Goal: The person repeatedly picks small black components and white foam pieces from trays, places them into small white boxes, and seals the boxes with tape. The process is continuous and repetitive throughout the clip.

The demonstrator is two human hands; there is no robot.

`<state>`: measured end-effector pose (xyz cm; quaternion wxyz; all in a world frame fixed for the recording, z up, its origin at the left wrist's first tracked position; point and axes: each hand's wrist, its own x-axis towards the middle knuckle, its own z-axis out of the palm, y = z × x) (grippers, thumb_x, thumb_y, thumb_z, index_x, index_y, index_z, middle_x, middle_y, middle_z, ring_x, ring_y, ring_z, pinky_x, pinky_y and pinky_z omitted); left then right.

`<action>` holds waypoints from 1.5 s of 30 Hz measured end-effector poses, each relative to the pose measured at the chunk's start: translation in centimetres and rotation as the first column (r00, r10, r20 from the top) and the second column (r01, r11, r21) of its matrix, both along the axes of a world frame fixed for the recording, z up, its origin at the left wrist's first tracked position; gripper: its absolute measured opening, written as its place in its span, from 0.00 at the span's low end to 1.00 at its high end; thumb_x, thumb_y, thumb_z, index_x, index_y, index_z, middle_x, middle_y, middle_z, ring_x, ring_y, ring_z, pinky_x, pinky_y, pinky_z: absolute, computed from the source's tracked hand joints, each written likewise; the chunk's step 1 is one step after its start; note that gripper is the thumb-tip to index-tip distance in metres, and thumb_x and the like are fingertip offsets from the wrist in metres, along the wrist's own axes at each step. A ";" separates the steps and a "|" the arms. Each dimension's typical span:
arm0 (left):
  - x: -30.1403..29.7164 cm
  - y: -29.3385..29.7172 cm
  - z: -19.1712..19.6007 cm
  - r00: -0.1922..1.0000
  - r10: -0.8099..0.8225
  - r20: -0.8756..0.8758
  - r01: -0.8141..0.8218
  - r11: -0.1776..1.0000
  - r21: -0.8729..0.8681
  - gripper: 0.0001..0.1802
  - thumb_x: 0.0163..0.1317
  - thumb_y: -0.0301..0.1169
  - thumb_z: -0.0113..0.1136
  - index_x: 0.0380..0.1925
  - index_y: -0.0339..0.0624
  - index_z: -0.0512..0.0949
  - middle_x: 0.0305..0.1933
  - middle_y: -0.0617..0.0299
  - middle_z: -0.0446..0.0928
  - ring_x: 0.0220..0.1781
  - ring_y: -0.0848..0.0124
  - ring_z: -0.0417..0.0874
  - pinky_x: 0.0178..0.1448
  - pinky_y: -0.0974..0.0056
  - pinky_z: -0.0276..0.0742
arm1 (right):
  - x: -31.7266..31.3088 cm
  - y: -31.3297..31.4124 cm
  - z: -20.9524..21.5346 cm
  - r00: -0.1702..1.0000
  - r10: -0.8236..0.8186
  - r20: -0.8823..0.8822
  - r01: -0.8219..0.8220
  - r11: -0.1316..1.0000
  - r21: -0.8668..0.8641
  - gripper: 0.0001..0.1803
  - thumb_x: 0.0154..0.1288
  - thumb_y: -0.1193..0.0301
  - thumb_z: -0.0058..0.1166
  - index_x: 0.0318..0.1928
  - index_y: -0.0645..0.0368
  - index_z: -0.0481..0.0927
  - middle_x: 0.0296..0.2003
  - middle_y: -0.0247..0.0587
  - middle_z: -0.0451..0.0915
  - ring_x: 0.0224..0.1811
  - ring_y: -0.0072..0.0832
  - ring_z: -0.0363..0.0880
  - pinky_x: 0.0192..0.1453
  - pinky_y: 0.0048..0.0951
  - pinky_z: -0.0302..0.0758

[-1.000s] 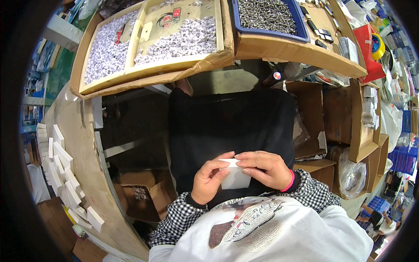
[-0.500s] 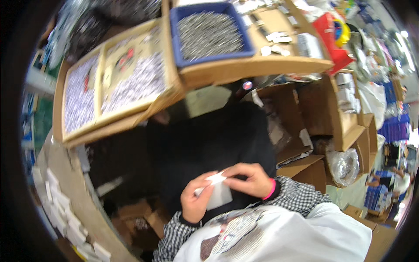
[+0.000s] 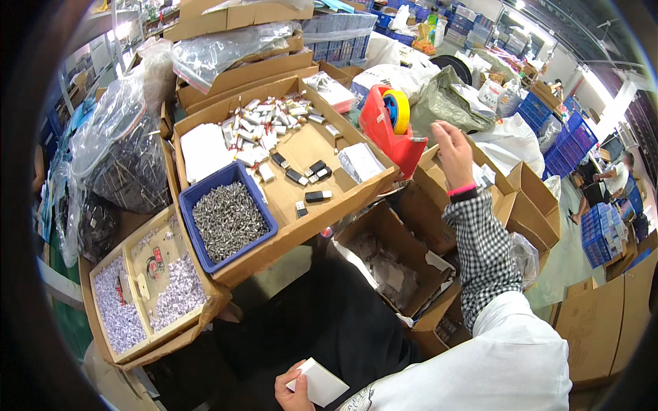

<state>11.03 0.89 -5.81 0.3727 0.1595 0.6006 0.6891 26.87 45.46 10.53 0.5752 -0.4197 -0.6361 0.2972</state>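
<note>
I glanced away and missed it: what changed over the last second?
The right hand has let go of the white box and moved forward and right, near the red tape dispenser. The view has swung rightward. The left hand still holds the box; the blue tray stays put.

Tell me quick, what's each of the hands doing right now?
Left hand: closed on a small white box.
Right hand: near the red tape dispenser; cannot tell whether it grips anything.
</note>
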 end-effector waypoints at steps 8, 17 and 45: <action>0.4 0.3 0.6 1.000 0.006 -0.008 -0.006 1.000 0.006 0.07 0.61 0.20 0.55 0.40 0.34 0.72 0.48 0.47 0.77 0.49 0.62 0.77 0.58 0.60 0.71 | 0.7 1.6 0.0 0.964 0.262 -0.040 -0.256 0.879 -0.403 0.17 0.64 0.62 0.55 0.50 0.56 0.78 0.39 0.25 0.80 0.40 0.12 0.72 0.45 0.19 0.64; 0.4 -0.1 1.0 1.000 0.020 -0.014 -0.020 1.000 0.002 0.08 0.61 0.21 0.56 0.40 0.35 0.73 0.45 0.51 0.77 0.47 0.66 0.76 0.55 0.64 0.71 | -0.6 1.0 1.0 0.942 0.246 -0.230 -0.304 0.915 -0.267 0.17 0.61 0.67 0.55 0.43 0.70 0.79 0.38 0.36 0.79 0.44 0.20 0.71 0.52 0.22 0.64; 0.0 0.1 2.5 0.987 0.074 -0.145 -0.095 0.985 -0.141 0.14 0.60 0.18 0.52 0.47 0.34 0.70 0.51 0.48 0.75 0.53 0.65 0.76 0.59 0.63 0.70 | -3.4 -13.2 -9.2 0.640 0.353 -0.682 -0.766 0.357 -0.534 0.07 0.69 0.69 0.49 0.40 0.61 0.74 0.29 0.31 0.76 0.28 0.17 0.74 0.35 0.18 0.74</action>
